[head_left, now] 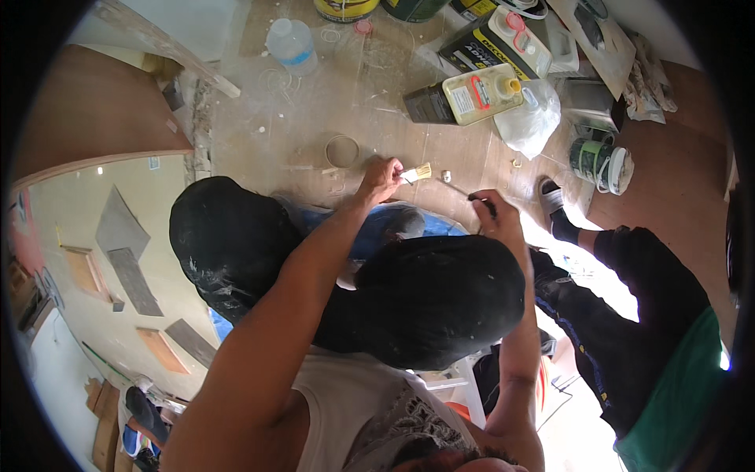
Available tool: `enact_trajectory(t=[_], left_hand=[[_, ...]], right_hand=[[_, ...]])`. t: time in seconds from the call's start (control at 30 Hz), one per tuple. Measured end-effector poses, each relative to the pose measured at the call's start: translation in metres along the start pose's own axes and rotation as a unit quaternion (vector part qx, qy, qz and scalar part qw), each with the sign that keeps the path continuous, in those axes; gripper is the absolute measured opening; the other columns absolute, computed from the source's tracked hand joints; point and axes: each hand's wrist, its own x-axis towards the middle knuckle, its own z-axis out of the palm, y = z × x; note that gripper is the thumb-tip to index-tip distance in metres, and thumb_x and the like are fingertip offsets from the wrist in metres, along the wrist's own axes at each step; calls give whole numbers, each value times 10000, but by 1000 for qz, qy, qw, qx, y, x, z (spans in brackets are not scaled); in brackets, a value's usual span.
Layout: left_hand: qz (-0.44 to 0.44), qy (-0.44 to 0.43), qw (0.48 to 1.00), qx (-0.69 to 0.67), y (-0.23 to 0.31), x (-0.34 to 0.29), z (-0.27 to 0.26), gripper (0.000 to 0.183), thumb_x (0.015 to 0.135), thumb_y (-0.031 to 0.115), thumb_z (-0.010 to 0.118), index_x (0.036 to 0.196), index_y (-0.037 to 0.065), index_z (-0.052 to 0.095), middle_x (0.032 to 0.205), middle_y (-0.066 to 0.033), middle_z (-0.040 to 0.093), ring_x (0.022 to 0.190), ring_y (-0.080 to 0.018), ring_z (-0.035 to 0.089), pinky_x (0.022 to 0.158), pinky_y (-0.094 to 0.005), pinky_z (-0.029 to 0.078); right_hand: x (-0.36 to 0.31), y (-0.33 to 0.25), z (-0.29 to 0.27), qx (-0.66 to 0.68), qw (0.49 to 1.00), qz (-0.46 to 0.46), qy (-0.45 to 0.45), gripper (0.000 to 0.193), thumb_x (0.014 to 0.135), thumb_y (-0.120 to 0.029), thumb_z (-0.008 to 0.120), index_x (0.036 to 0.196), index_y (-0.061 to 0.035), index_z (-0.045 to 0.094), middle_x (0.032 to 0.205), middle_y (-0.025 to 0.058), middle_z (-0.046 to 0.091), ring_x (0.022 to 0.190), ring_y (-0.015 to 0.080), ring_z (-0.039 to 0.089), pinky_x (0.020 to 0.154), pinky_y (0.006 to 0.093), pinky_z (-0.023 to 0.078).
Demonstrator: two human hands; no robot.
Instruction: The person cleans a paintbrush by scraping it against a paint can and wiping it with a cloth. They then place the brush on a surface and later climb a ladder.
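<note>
My left hand [382, 181] is closed around a paintbrush [418, 173], whose pale bristles point right, above the floor. To its right, my right hand [499, 212] grips a thin tool with a dark handle [489, 206]. The tool's slim shaft slants up and left, and its exact kind is too small to tell. Between the two hands is a small whitish cylindrical piece [447, 176]. A tan ring, like a roll of tape [342, 151], lies on the floor beyond my left hand. My knees in black trousers are bent below my forearms.
Rectangular cans [484, 94], a white plastic bag [531, 122] and a tipped bucket [602, 165] are at the far right. A clear plastic container [291, 46] stands far left. Another person's black-trousered leg [653, 275] is close on my right. A board [118, 259] leans at left.
</note>
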Motion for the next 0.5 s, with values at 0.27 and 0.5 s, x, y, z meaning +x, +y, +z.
enact_trajectory(t=[0.27, 0.5], left_hand=[[48, 127, 986, 93, 37, -22, 5, 488, 782, 2, 676, 1226, 98, 499, 1182, -171, 511, 965, -337, 629, 785, -381, 539], [79, 85, 993, 21, 17, -8, 10, 206, 823, -1, 658, 1023, 41, 643, 997, -146, 613, 905, -324, 641, 795, -389, 531]], right_hand=[[35, 43, 74, -159, 975, -153, 13, 206, 916, -179, 631, 1059, -31, 624, 1005, 181, 640, 919, 397, 646, 803, 469, 518], [57, 10, 83, -281, 933, -226, -3, 205, 941, -205, 596, 1023, -19, 618, 984, 198, 624, 817, 378, 664, 718, 454, 553]])
